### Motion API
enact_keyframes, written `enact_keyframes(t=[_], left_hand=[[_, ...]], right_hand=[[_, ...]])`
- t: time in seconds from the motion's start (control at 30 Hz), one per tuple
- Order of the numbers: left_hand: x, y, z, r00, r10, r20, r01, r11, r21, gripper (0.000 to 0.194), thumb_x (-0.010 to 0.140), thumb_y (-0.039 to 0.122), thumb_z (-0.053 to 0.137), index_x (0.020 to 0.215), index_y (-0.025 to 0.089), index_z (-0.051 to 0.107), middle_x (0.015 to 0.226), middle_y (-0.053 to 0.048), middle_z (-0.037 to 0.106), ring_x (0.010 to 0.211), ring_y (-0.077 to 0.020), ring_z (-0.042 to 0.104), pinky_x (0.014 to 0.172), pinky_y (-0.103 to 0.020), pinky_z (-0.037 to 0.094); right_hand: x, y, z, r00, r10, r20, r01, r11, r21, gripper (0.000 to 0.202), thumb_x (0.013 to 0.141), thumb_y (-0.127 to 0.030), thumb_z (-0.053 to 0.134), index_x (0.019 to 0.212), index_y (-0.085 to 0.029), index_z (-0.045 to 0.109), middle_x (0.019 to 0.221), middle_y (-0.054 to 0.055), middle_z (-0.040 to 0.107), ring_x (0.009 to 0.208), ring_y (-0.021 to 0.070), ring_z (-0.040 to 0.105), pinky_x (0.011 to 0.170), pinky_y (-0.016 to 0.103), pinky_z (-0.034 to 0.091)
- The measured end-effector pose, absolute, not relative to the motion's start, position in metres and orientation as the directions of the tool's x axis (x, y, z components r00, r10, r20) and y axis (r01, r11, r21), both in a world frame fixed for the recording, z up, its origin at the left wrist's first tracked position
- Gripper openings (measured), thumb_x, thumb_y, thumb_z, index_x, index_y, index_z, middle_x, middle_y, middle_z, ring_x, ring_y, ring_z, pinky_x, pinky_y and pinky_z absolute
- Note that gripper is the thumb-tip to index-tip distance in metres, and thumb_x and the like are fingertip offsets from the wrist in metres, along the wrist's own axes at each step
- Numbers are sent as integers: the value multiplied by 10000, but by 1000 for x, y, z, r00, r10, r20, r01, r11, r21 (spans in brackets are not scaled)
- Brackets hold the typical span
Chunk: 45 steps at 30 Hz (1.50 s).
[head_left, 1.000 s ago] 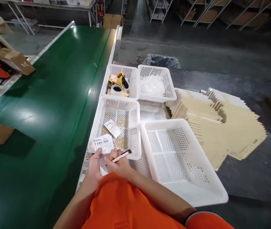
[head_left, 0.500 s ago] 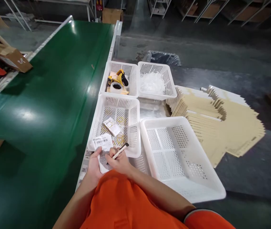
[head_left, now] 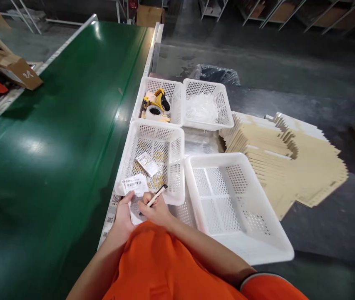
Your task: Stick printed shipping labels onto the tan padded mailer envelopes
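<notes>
My left hand [head_left: 125, 214] is closed on a stack of printed paper slips [head_left: 136, 186], its thumb lying along the left edge. A barcode shows on the top part of the stack. In my right hand [head_left: 156, 212] is a white pen [head_left: 156, 196] with a black end, its tip against the lower part of the slips. Both hands are at the near rim of a white mesh basket [head_left: 179, 166]. Inside that basket lie a small bundle of printed slips [head_left: 147, 163] and several yellow rubber bands [head_left: 158, 180].
A green conveyor belt [head_left: 71, 125] runs along the left. Behind stand a basket [head_left: 137, 106] with a yellow tape dispenser [head_left: 157, 99] and one with clear plastic [head_left: 201, 107]. At right are a larger white basket [head_left: 192, 187] and fanned-out flat cardboard [head_left: 305, 166].
The brown box at the left edge has slid further out of view. My head view has shifted slightly. Both hands keep nearly the same place, pen still on the slips.
</notes>
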State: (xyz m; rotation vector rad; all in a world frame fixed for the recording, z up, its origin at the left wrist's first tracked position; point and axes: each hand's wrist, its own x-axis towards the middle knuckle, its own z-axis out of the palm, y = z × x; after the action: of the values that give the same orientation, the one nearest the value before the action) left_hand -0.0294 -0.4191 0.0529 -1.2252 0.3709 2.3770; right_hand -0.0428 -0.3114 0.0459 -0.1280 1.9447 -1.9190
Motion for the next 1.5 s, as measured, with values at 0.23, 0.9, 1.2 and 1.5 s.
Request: enact_keyframes(t=[0.23, 0.9, 1.2, 1.5], left_hand=[[-28, -420, 49, -518, 269, -812, -502, -864, 34, 307, 827, 266, 547, 1083, 110, 616, 886, -105, 725, 841, -283, 695, 812, -422, 536], [-31, -424, 52, -474, 195, -859, -530, -842, 102, 285, 810, 266, 585, 1046, 113, 626, 846, -103, 731, 837, -290, 698, 825, -432, 536], [-26, -450, 36, -668, 177, -723, -515, -811, 277, 394, 818, 173, 588, 1209, 163, 539, 889, -86, 701, 853, -233, 682, 864, -474, 529], [-27, -443, 45, -542, 147, -827, -535, -819, 205, 306, 835, 273, 575, 1110, 143, 606, 911, -124, 715, 883, -290, 688, 795, -428, 560]], right_hand=[[-45, -312, 43, -930, -332, -157, 145, 62, -988, 357, 715, -257, 523, 536, -224, 216, 472, -92, 221, 457, 64, 226, 434, 221, 224], [-47, -303, 33, -961, -221, -163, 172, -23, -985, 301, 787, -350, 551, 604, -217, 353, 512, -77, 354, 459, 77, 324, 449, 219, 295], [-195, -248, -1, -945, -105, -308, 82, 838, -539, 540, 803, -33, 401, 1312, -210, 445, 1059, 126, 591, 819, 212, 591, 722, 332, 437], [-176, -306, -55, -931, -55, -361, 19, 980, -199, 423, 865, -137, 440, 1281, -61, 455, 1168, 233, 562, 1099, 303, 519, 898, 417, 396]])
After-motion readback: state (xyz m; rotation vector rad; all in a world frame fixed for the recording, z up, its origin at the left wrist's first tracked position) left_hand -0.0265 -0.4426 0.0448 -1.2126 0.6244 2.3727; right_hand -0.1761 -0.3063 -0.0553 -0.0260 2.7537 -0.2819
